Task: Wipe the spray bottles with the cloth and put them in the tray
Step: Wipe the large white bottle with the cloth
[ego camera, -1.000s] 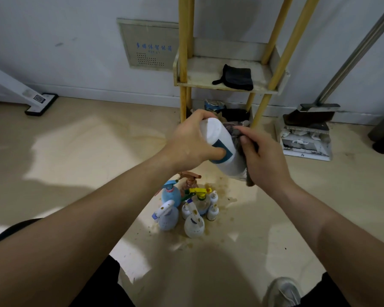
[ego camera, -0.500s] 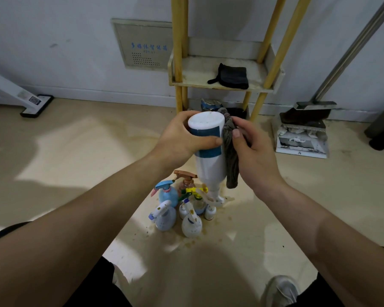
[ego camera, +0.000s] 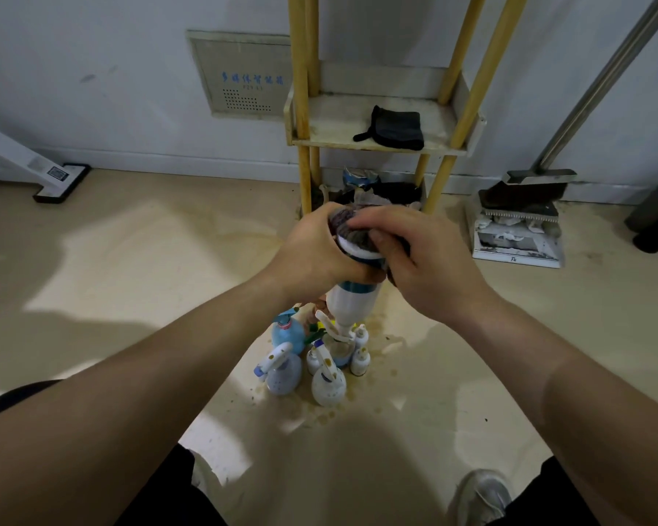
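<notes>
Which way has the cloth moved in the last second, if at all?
Yes. The cloth has shifted left, away from the yellow rack's right front leg, going from the bottle's side onto its upturned base.

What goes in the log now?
left hand: holds spray bottle upside down | right hand: presses cloth on its base | other bottles: floor

The bottle (ego camera: pixel 352 299) is white with a teal band. The cloth (ego camera: pixel 352 228) is grey-brown. The floor bottles (ego camera: pixel 328 387) are white with brown spots. The rack (ego camera: pixel 301 108) is yellow, its rag (ego camera: pixel 396 127) black, and the floor (ego camera: pixel 130 260) beige.
</notes>
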Demonstrator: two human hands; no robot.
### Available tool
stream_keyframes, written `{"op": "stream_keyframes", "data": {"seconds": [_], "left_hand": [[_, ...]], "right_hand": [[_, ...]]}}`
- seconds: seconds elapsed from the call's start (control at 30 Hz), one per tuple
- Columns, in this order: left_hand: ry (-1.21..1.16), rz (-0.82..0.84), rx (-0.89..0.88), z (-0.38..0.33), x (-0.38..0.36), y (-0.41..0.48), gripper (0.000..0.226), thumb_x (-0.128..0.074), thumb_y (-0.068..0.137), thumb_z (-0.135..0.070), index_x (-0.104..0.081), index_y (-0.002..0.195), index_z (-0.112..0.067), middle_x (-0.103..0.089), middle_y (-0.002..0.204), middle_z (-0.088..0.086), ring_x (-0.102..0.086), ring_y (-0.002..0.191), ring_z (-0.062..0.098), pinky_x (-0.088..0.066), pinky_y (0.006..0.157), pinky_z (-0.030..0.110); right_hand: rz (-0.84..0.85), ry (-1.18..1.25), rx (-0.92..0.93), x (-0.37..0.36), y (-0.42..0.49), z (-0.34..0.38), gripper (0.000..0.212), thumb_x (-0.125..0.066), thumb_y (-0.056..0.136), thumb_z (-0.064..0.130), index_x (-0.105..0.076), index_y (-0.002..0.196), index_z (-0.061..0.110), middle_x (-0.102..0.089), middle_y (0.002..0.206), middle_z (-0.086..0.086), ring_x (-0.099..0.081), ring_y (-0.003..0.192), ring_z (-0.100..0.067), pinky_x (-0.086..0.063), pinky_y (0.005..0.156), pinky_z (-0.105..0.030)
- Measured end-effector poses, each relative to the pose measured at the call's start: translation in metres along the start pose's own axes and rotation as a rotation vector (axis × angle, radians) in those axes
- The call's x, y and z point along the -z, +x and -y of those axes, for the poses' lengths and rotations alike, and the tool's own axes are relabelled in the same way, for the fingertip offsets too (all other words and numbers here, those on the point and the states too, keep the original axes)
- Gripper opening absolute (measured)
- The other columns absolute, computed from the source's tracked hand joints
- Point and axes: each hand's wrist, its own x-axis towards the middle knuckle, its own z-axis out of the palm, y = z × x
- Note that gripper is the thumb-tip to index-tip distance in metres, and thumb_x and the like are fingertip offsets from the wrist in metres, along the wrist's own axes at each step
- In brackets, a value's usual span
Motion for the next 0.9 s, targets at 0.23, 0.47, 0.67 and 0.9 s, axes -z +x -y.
{"op": "stream_keyframes", "data": {"seconds": [0.23, 0.47, 0.67, 0.9], "left_hand": [[0.045, 0.065, -0.039, -0.006, -0.003, -0.002, 0.065, -0.095, 0.061, -0.02, -0.061, 0.117, -0.024, -0.07, 0.104, -0.008, -0.067, 0.093, 0.005, -0.059, 0.084, 0.026], [0.053, 0.064, 0.006, -0.003, -0.001, 0.001, 0.068, -0.096, 0.059, -0.023, -0.062, 0.117, -0.023, -0.07, 0.11, -0.005, -0.067, 0.101, 0.013, -0.059, 0.089, 0.042], [0.116, 0.021, 0.051, 0.0, 0.004, 0.003, 0.066, -0.095, 0.06, -0.027, -0.062, 0.117, -0.023, -0.068, 0.103, -0.008, -0.066, 0.093, 0.01, -0.06, 0.084, 0.037], [0.164, 0.096, 0.022, 0.001, -0.001, 0.001, 0.065, -0.096, 0.057, -0.027, -0.063, 0.114, -0.024, -0.07, 0.101, -0.009, -0.067, 0.092, 0.008, -0.059, 0.082, 0.033]], "right_hand": [[0.002, -0.019, -0.14, 0.018, 0.001, -0.012, 0.025, -0.057, 0.1, 0.014, -0.074, 0.117, 0.024, -0.068, 0.107, 0.017, -0.064, 0.103, -0.003, -0.052, 0.091, -0.023], [-0.078, 0.025, -0.327, 0.01, 0.0, -0.015, 0.025, -0.054, 0.102, 0.02, -0.072, 0.119, 0.021, -0.07, 0.105, 0.013, -0.063, 0.101, -0.004, -0.047, 0.082, -0.016], [-0.075, -0.045, -0.206, 0.001, -0.007, -0.001, 0.025, -0.059, 0.099, 0.017, -0.074, 0.118, 0.024, -0.07, 0.105, 0.017, -0.061, 0.095, 0.001, -0.044, 0.08, -0.005], [-0.067, -0.094, -0.252, -0.006, -0.006, -0.01, 0.024, -0.059, 0.1, 0.019, -0.074, 0.119, 0.022, -0.075, 0.113, 0.005, -0.067, 0.101, -0.01, -0.05, 0.087, -0.02]]}}
